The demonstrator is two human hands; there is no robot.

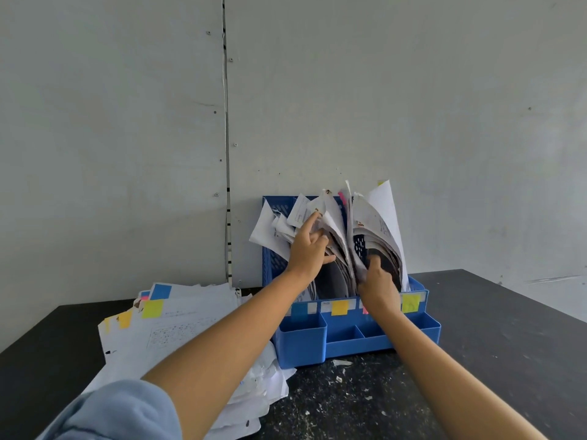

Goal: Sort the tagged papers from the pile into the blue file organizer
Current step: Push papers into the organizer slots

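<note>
Inside the blue plastic file organizer (349, 341), both hands' fingers (313, 231) spread white papers (378, 217) apart; parting them wider would ease filing.

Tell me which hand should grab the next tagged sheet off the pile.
Left hand, probably: the loose white paper pile lies on its side of the blue plastic file organizer; the right hand would have to cross over.

Both hands, left (309, 249) and right (378, 282), part upright papers (378, 217) in the blue organizer (349, 342), beside a pile (178, 322).
</note>
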